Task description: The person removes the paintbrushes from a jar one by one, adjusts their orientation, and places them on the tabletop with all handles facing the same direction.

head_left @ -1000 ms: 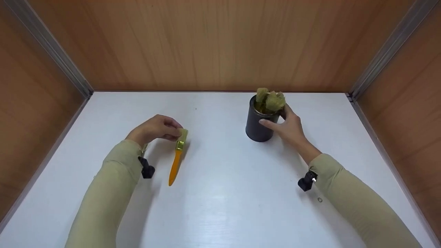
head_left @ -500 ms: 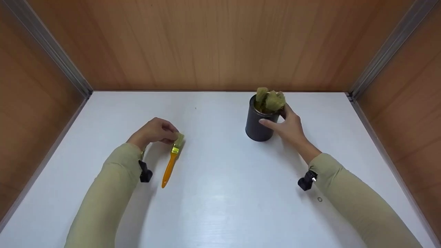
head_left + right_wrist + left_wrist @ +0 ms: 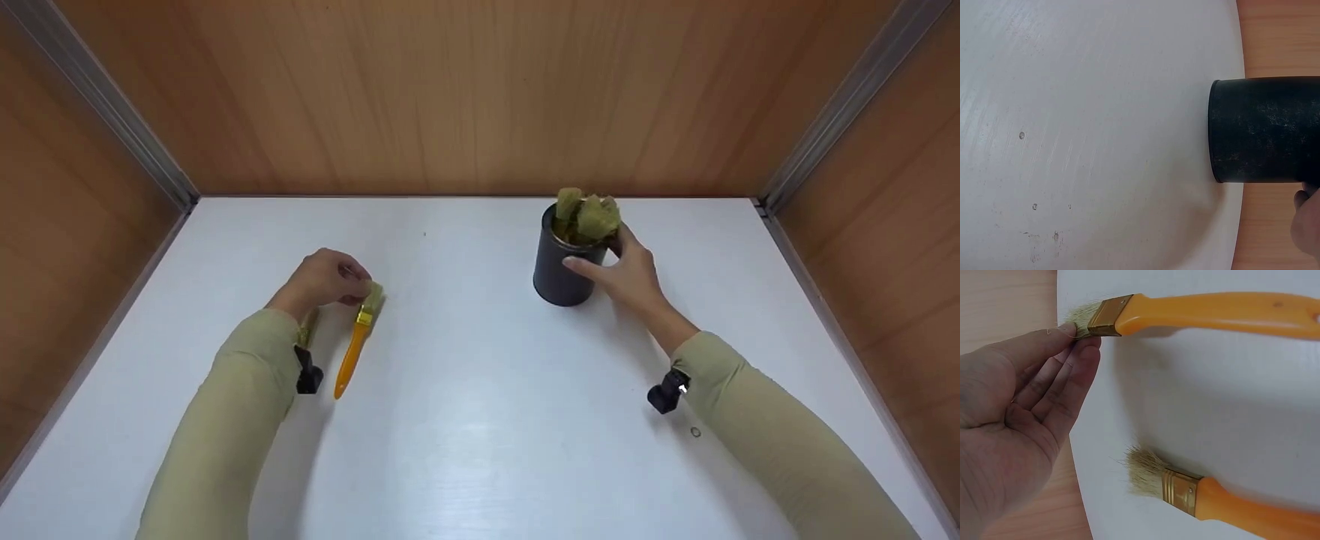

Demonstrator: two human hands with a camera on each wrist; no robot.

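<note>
Two hands show: the left hand and the right hand. Two orange-handled brushes lie on the one white table: one brush at the left fingertips and a second brush near it. One black can stands there, with brush heads poking out, too bunched to count.

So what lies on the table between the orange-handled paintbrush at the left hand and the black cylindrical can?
Nothing: the head view shows bare white table between the orange-handled paintbrush and the black cylindrical can.
</note>
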